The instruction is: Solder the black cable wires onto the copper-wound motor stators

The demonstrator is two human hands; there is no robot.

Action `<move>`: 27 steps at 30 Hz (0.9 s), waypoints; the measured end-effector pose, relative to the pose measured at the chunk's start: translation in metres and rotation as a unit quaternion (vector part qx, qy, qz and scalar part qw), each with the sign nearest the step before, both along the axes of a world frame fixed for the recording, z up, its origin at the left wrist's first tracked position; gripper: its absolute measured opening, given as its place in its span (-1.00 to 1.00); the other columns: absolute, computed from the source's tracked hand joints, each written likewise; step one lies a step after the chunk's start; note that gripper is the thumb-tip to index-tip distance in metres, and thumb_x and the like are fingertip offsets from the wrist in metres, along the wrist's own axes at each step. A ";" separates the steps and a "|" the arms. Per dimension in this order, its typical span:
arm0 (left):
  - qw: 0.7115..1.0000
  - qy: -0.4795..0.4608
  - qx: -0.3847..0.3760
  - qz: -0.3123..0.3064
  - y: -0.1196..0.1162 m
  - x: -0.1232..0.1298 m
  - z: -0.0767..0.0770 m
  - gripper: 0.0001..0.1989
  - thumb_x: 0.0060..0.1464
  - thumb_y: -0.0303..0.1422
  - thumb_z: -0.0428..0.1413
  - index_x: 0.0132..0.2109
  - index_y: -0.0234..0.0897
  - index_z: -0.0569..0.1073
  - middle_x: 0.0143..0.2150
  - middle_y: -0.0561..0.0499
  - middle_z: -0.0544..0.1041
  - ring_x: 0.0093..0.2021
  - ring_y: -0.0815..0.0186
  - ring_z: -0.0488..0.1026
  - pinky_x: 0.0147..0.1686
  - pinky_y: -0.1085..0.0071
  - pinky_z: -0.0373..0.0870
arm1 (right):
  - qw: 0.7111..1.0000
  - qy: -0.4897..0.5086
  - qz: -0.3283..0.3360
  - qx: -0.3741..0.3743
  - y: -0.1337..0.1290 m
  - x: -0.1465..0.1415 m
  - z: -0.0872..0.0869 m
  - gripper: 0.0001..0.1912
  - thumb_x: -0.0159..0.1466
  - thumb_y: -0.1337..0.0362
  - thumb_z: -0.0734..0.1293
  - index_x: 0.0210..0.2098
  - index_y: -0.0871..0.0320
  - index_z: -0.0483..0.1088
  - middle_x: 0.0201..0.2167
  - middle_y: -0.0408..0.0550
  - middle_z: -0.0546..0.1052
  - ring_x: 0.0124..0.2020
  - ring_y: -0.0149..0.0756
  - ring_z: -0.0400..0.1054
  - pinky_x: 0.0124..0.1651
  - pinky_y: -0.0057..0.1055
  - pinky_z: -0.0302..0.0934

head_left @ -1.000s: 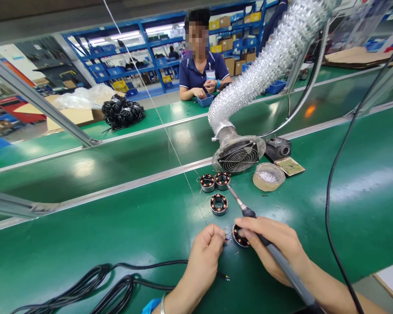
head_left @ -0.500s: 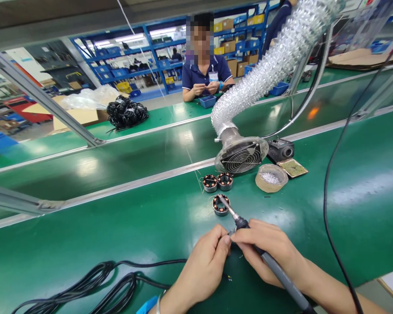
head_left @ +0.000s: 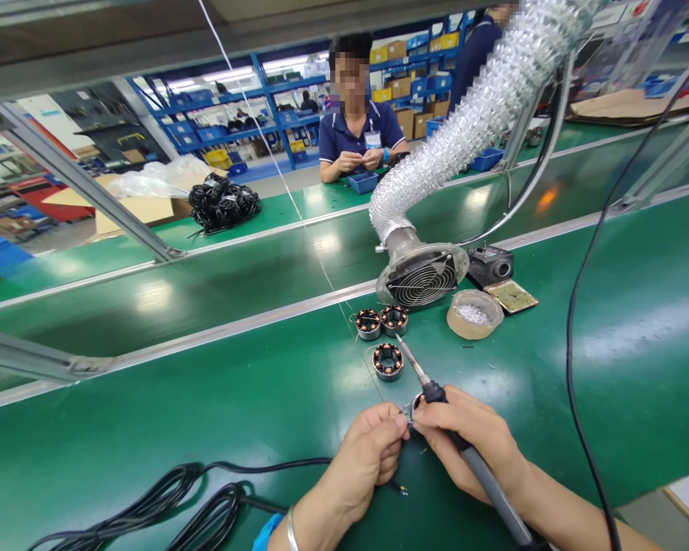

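My right hand [head_left: 471, 436] is closed round a soldering iron [head_left: 435, 392], whose metal tip points up and left beside a copper-wound ring [head_left: 388, 361]. Its fingertips also pinch at a small ringed part [head_left: 416, 404], mostly hidden. My left hand [head_left: 373, 451] is closed in a pinch, fingertips almost touching the right ones; a tiny piece shows between them, too small to name. Two more wound rings, one on the left [head_left: 368, 324] and one on the right [head_left: 394, 319], stand side by side behind the first. A black cable [head_left: 264, 464] runs under my left hand.
A fume duct [head_left: 425, 279] with a round grille hangs behind the rings. A round dish of shiny bits [head_left: 474, 314], a tan pad [head_left: 512, 296] and a black holder [head_left: 491, 265] are right of it. A person [head_left: 359, 141] sits across the bench. A black cord [head_left: 573, 367] hangs at right.
The iron's tip has moved up and right, off the nearest ring. Both hands have shifted slightly right, and the ringed part by my right fingers shows more.
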State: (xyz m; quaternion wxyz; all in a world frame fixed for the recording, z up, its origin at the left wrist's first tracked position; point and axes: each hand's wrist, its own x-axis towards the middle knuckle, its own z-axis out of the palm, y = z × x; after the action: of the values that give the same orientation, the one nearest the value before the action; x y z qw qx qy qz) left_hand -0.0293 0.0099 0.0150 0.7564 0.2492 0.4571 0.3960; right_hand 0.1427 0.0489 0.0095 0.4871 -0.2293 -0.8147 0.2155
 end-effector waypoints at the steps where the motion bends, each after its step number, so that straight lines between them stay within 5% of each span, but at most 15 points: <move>1: 1.000 0.006 0.004 0.012 -0.001 0.001 0.000 -0.54 -0.11 -0.02 0.29 -0.45 -0.24 0.26 -0.72 0.35 0.01 -0.72 0.59 -0.26 -0.71 0.53 -0.35 | 1.000 -0.007 0.002 -0.014 0.000 0.003 0.000 -0.71 0.24 0.54 0.29 -0.08 0.15 0.35 -0.36 -0.05 0.52 -0.43 -0.32 0.35 -0.37 -0.39 0.29; 6: 0.998 0.051 0.010 0.033 -0.004 0.004 0.001 -0.52 -0.10 0.02 0.27 -0.46 -0.23 0.25 -0.72 0.35 -0.02 -0.70 0.58 -0.25 -0.70 0.54 -0.32 | 0.997 -0.043 0.042 -0.049 -0.002 0.009 0.002 -0.71 0.20 0.47 0.29 -0.09 0.13 0.35 -0.42 -0.11 0.47 -0.44 -0.30 0.29 -0.40 -0.39 0.25; 11: 0.994 0.099 0.023 0.042 -0.003 0.007 -0.001 -0.50 -0.08 0.09 0.23 -0.45 -0.22 0.24 -0.72 0.34 -0.04 -0.69 0.55 -0.23 -0.68 0.53 -0.29 | 0.998 -0.019 -0.031 -0.055 0.003 0.000 -0.001 -0.78 0.28 0.51 0.24 -0.15 0.12 0.38 -0.43 -0.12 0.50 -0.46 -0.36 0.30 -0.41 -0.46 0.25; 17: 0.982 0.165 0.064 0.066 -0.005 0.008 -0.009 -0.46 -0.06 0.14 0.22 -0.46 -0.23 0.23 -0.66 0.29 0.01 -0.63 0.51 -0.15 -0.63 0.53 -0.17 | 0.999 -0.021 -0.034 0.008 0.005 0.003 -0.005 -0.74 0.30 0.51 0.26 -0.06 0.14 0.39 -0.36 -0.08 0.57 -0.48 -0.35 0.29 -0.40 -0.42 0.26; 27: 0.967 0.218 0.122 0.059 -0.007 0.011 -0.005 -0.47 -0.01 0.14 0.18 -0.47 -0.23 0.24 -0.59 0.22 0.09 -0.55 0.44 -0.05 -0.55 0.51 -0.02 | 0.996 0.002 -0.035 -0.088 -0.008 0.027 0.012 -0.63 0.34 0.46 0.23 0.10 0.12 0.38 -0.36 -0.07 0.55 -0.41 -0.34 0.38 -0.37 -0.42 0.35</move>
State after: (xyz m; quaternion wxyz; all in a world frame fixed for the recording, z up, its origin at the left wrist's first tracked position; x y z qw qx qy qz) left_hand -0.0185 0.0030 0.0102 0.5778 0.3920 0.5732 0.4290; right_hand 0.1697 0.0410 0.0215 0.4742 -0.2987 -0.7832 0.2694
